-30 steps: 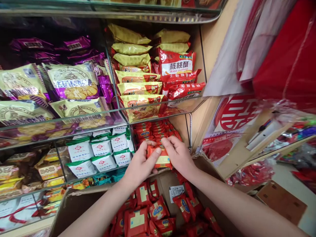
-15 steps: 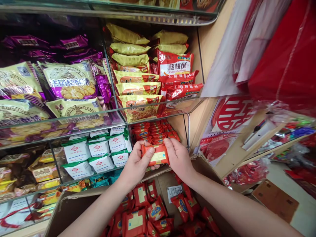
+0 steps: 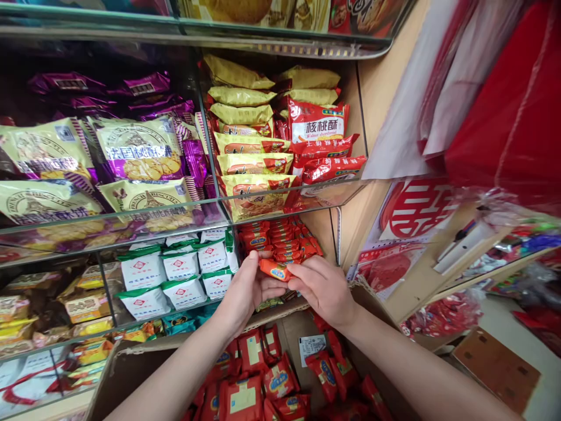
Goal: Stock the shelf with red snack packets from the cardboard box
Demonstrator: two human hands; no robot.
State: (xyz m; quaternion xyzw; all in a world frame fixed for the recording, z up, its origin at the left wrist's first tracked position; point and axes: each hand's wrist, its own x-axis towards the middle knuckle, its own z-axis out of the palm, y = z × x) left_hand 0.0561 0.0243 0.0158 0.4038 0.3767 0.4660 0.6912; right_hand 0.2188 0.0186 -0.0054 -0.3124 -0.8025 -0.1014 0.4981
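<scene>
A small red packet (image 3: 275, 270) with a blue and yellow label is held just in front of the lower shelf compartment. My right hand (image 3: 322, 289) pinches its right end between thumb and fingers. My left hand (image 3: 245, 289) is at the packet's left side, thumb up and fingers extended beneath it, apart from the thumb. Behind the hands, rows of similar red packets (image 3: 287, 240) fill the compartment. Below my forearms an open cardboard box (image 3: 131, 374) holds many loose red packets (image 3: 240, 397) and a white printed slip (image 3: 312, 346).
Glass shelves hold yellow biscuit bags (image 3: 258, 196), red bags (image 3: 319, 123), purple and cream bags (image 3: 140, 149) and white-green packets (image 3: 180, 266). A wooden side panel (image 3: 381, 93) and hanging red bags (image 3: 504, 111) are at the right. A brown board (image 3: 495, 368) lies lower right.
The packet has been turned from its flat back to its narrow labelled side. My left fingers have opened out beneath it. The view has shifted slightly, so the shelves appear lower and further right.
</scene>
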